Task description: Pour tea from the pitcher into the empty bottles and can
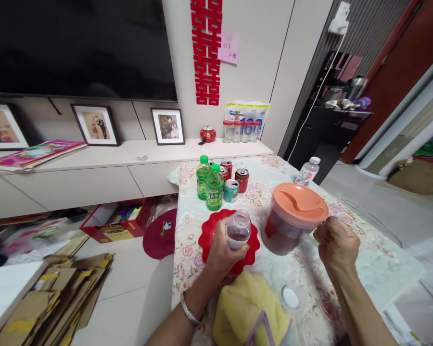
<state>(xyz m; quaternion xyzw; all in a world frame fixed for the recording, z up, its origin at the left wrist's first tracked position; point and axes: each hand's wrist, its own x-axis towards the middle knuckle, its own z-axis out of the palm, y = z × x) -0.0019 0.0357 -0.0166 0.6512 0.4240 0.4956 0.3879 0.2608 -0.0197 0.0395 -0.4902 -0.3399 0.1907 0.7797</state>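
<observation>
My left hand (222, 247) is wrapped round a clear, uncapped bottle (239, 228), held above a red scalloped plate (205, 234). To its right, my right hand (336, 242) is closed at the side of a large clear container with an orange lid (299, 204). The container is tilted and has dark contents; its handle, if my fingers hold one, is hidden. A yellow cloth (250, 307) lies below the plate, with a round white lid (290, 297) beside it.
Two green bottles (214, 187) and several cans (241, 180) stand at the table's back. Behind the container is a white-capped bottle (308, 171). Lidded jars (236, 132) and framed photos (168, 126) line the cabinet. Flattened cardboard (57, 298) lies on the left floor.
</observation>
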